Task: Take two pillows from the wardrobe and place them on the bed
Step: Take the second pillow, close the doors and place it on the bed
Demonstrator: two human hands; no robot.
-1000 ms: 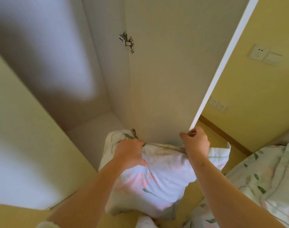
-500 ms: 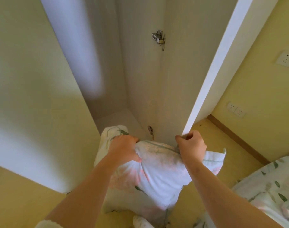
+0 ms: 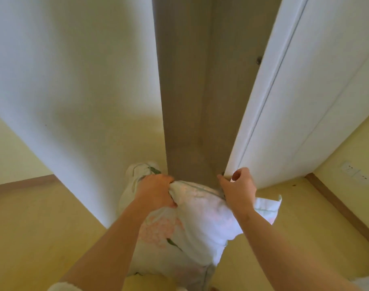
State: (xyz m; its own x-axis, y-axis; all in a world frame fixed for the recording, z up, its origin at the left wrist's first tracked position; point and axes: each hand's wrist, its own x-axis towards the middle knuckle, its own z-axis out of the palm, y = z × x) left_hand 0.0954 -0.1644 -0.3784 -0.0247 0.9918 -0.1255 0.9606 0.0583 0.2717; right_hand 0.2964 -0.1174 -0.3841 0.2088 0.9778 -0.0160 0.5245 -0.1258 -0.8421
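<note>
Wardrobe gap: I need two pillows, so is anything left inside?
Only bare grey inner panels show through the narrow gap. The right door, the left door and the held pillow cover the rest.

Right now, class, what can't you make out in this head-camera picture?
- Bed: outside the frame.
- Wardrobe interior: mostly screened by the two doors.
- Whether one pillow or two is held: the folds and both hands hide it.
- Right hand: its hold on the pillow is unclear.

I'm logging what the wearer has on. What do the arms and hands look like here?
Both forearms are bare. The left hand and right hand wear no gloves, rings or watch. A white fuzzy sleeve cuff shows on the left arm at the bottom edge.
</note>
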